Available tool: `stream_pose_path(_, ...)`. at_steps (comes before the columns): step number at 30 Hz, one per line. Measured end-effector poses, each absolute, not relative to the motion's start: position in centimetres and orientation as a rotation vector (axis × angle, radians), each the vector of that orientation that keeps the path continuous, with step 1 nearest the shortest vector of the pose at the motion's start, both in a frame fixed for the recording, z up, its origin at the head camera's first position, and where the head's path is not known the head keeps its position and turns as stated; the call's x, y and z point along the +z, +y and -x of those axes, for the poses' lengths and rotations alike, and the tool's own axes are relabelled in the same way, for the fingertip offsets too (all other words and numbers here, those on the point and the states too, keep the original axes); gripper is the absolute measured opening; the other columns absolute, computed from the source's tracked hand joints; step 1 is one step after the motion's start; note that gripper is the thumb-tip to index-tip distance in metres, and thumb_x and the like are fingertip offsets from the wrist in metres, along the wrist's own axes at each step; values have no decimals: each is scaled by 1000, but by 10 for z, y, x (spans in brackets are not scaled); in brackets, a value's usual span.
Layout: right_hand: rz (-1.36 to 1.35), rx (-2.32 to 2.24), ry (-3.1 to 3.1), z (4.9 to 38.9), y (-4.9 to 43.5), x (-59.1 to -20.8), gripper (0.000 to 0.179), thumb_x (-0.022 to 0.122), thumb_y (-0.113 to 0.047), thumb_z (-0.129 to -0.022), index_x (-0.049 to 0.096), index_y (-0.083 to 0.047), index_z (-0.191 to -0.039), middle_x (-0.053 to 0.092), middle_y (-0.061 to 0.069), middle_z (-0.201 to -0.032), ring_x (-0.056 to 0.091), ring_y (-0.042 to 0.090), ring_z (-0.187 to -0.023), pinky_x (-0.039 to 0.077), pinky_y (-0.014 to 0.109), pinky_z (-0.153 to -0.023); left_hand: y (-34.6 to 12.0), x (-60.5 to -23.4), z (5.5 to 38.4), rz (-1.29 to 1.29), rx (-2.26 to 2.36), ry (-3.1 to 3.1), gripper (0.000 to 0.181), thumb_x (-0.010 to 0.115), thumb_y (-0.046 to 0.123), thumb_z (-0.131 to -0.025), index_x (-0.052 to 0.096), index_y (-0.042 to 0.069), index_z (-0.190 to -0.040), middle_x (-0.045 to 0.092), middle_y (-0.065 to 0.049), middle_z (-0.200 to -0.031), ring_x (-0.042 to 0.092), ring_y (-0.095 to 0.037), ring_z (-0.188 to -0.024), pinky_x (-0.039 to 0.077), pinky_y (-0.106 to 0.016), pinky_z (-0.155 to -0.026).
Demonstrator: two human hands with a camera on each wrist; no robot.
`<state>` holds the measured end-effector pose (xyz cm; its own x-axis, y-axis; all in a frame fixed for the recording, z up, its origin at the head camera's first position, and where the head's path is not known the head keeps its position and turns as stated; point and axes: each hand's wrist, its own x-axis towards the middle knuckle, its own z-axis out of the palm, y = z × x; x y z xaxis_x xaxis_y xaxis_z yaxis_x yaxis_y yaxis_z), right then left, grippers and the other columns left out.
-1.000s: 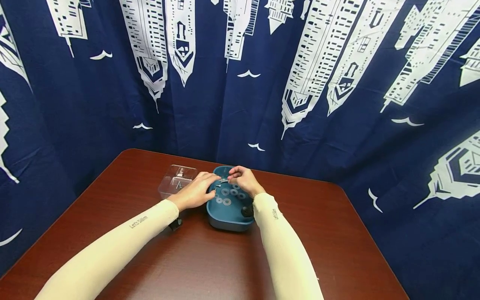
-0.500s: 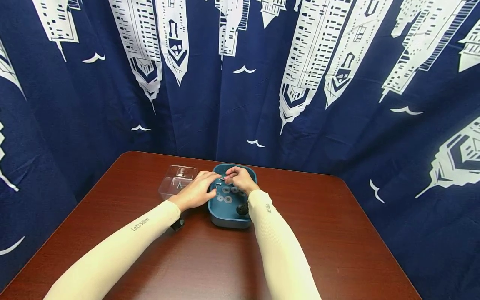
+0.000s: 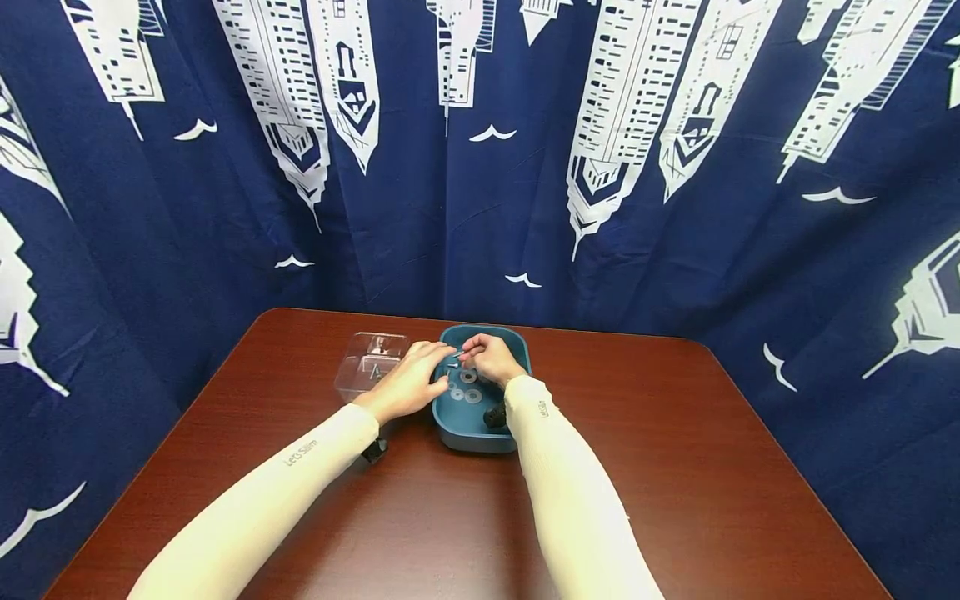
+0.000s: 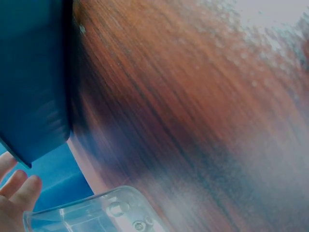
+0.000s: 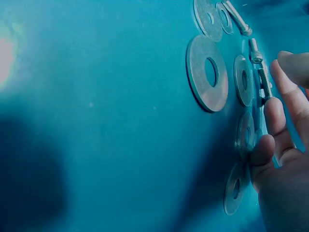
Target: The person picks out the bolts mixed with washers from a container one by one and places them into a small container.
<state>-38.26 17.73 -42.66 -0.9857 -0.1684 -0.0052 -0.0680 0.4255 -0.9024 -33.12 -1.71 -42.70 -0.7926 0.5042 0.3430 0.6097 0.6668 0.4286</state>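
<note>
A blue tray [image 3: 480, 446] on the table holds several metal washers [image 5: 207, 72] and several small bolts [image 5: 255, 52]. My right hand [image 3: 491, 358] reaches down inside it, thumb and fingertips drawn together right at the bolts. In the right wrist view the fingertips [image 5: 274, 113] are close beside one bolt [image 5: 265, 83]; I cannot tell whether they pinch it. My left hand [image 3: 408, 383] lies at the tray's left rim with its fingers extended and the thumb apart. Only the fingers [image 4: 26, 193] of the left hand show in the left wrist view, by the tray's outer wall [image 4: 34, 72].
Left of the tray stands a clear plastic box [image 3: 360, 367] with compartments and a few small metal pieces inside, partly behind the left hand. The brown table [image 3: 465, 533] ends at a dark blue curtain [image 3: 405, 250] with white building prints.
The right hand has shifted slightly left and down among the bolts. The left hand keeps its place at the tray's rim. The head view has swung a little.
</note>
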Motion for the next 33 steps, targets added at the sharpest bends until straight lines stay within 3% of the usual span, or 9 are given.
stream_pose_path(4,185,-1619,2572,385,177,-432,28,64,10,-82,64,4,-109,75,18,-97,69,14,-78,50,22,-65,-16,-427,330,895,-801,-2693,54,66,16,-93,53,8,-144,50,-15,-149,39,-33,-141,34,-48,-118)
stream_pose_path(13,150,-1630,2592,386,185,-434,26,67,13,-81,65,5,-106,73,23,-100,71,23,-82,54,23,-68,-6,-429,331,894,-801,-2695,54,64,18,-93,52,10,-145,50,-14,-150,38,-32,-141,33,-47,-119)
stream_pose_path(19,127,-1636,2608,385,176,-435,27,69,12,-80,66,3,-104,74,19,-97,69,18,-77,50,20,-63,-11,-423,329,879,-792,-2745,54,65,17,-94,51,10,-146,48,-14,-152,36,-32,-143,33,-48,-119)
stream_pose_path(25,114,-1650,2606,386,172,-435,29,69,14,-77,66,4,-104,75,17,-94,68,15,-74,55,23,-65,-13,-421,327,873,-795,-2729,55,66,16,-93,52,10,-146,48,-15,-151,37,-34,-143,34,-50,-118)
stream_pose_path(33,39,-1627,2643,387,165,-439,25,72,12,-78,68,3,-101,75,14,-90,67,17,-72,50,22,-54,-17,-425,330,893,-805,-2714,54,65,17,-93,52,8,-145,49,-15,-150,37,-34,-142,34,-49,-118)
